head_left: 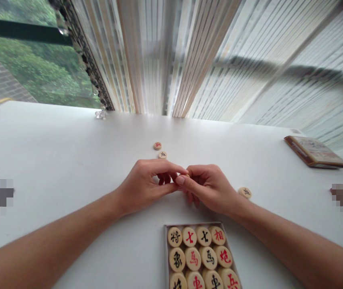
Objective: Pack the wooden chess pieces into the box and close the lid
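Note:
My left hand (145, 182) and my right hand (209, 184) meet above the white table. Their fingertips pinch a small xiangqi piece (187, 175), of which only a sliver of pale wooden edge shows. Its character is hidden by the fingers. Just beyond my left hand lie a piece with a red character (157, 145) and one with a black character (162, 155). Another black-marked piece (245, 192) rests beside my right wrist. Closer to me, an open box (165, 257) holds rows of round wooden pieces with red and black characters, cut off by the lower frame edge.
A flat brown box lid (315, 151) lies at the table's right side. Small clear beads (100, 114) sit at the far edge by the strip curtain (165, 60). A window (33, 60) is at the far left. Blurred-out patches cover both side edges.

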`<move>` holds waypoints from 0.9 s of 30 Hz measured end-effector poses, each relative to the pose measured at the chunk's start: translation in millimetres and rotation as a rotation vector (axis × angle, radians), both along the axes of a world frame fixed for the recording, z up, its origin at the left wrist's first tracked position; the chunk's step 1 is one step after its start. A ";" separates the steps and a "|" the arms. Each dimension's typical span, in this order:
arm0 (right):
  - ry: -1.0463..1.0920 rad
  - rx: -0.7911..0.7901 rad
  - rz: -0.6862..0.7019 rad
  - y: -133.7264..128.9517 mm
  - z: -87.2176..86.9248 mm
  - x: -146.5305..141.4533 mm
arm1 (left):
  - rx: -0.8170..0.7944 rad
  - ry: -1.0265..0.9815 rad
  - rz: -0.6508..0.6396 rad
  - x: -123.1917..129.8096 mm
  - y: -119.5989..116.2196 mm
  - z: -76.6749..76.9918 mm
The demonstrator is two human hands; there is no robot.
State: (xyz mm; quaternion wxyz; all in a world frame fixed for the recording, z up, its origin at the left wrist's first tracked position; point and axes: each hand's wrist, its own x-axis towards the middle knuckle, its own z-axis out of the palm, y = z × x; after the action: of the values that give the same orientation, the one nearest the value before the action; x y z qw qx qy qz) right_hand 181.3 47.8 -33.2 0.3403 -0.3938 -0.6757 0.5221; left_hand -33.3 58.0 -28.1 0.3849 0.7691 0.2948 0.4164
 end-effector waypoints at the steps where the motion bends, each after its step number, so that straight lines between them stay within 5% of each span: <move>1: -0.005 0.002 0.002 -0.3 0.5 0.2 | -0.024 0.000 0.000 0.1 0.0 0.5; 27: 0.093 -0.073 0.051 0.2 4.6 1.0 | -0.193 -0.068 0.009 -1.2 1.9 -2.3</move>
State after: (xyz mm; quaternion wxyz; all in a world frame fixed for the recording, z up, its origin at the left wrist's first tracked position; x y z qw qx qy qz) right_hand 182.4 48.0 -28.6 0.3432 -0.3641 -0.6494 0.5726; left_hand -34.5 59.9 -30.4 0.4650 0.7126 0.3238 0.4137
